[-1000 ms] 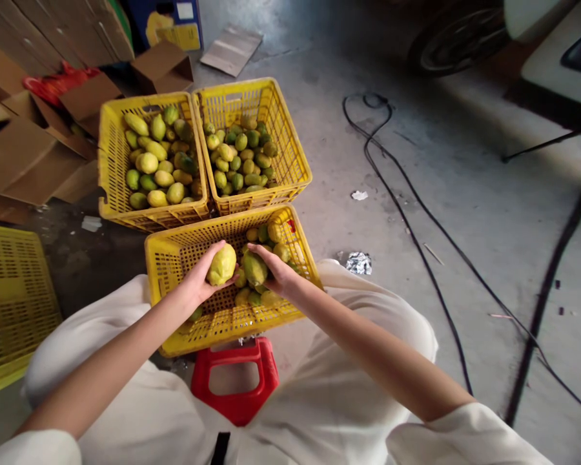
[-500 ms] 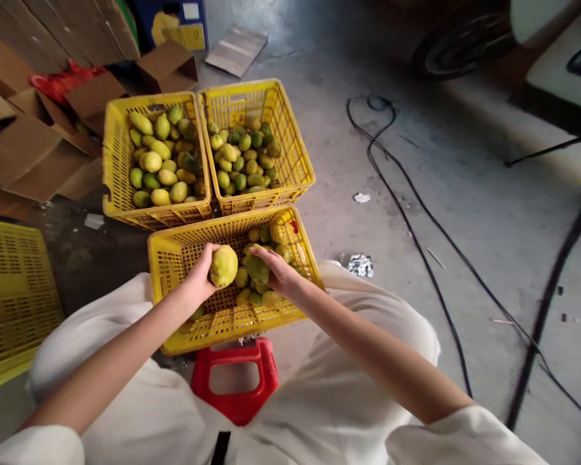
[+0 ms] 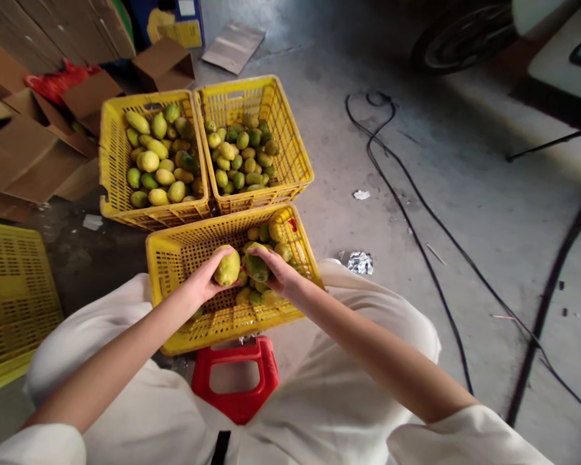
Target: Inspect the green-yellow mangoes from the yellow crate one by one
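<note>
My left hand is closed round a yellow-green fruit over the near yellow crate. My right hand grips a darker green fruit just beside it, above a small pile of fruit at the crate's right side. The two held fruits almost touch. Beyond stand two more yellow crates, the left crate holding larger yellowish fruit and the right crate holding smaller green ones.
A red plastic stool sits between my knees under the near crate. Another yellow crate lies at the left. Cardboard boxes pile up at the back left. Black cables run over the concrete floor at right, near crumpled foil.
My left hand has turned its fruit and brought it closer to the fruit in my right hand. The right hand has shifted slightly; the crates have not moved.
</note>
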`<state>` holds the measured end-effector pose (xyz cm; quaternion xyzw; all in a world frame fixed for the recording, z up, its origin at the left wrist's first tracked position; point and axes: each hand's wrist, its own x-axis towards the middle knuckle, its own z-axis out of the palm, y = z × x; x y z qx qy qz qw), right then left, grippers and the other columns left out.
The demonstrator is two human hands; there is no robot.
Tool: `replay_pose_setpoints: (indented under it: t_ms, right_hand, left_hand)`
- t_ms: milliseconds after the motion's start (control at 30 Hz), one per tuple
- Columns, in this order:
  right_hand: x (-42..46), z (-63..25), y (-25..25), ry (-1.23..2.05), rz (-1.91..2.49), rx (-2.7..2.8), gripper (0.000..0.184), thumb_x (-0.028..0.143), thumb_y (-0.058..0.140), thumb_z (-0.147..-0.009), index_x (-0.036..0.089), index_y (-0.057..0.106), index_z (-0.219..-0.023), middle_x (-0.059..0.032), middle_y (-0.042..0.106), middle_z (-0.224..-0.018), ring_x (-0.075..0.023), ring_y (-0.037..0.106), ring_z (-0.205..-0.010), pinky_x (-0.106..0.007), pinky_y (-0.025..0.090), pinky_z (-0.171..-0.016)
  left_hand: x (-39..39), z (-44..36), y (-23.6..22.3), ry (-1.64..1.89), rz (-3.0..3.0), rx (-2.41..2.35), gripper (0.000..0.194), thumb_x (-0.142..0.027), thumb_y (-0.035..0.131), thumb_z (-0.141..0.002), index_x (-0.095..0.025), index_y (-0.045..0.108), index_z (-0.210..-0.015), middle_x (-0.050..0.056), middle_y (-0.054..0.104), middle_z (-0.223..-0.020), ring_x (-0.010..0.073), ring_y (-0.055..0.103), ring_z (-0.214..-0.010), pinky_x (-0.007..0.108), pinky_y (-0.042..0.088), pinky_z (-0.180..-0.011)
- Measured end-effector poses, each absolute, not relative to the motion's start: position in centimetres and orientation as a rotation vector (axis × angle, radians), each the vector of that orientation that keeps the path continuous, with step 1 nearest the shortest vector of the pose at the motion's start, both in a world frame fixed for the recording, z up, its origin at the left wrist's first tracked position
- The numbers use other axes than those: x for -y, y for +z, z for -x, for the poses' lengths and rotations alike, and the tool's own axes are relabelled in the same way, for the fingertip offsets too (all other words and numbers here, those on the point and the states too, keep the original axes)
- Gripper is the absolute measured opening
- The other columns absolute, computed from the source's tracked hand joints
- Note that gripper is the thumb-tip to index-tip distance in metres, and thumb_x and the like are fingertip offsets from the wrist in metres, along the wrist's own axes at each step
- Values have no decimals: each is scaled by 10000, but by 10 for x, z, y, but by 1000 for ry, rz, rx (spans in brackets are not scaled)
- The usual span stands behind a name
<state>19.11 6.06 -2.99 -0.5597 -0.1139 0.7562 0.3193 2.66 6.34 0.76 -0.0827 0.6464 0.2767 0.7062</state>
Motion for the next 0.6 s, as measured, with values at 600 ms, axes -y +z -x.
replay_pose_setpoints:
  t_ms: [600]
  right_hand:
    - [-63, -187, -21, 1931, 1498, 273, 607, 296, 1065, -656, 293, 627, -1077, 28, 785, -918, -227, 799, -922, -327, 667, -806]
  left_hand:
    - [-63, -22, -4, 640, 112, -1417, 141, -271, 871, -986, -187, 774, -1043, 48, 808, -844, 188, 731, -567, 284, 612, -551]
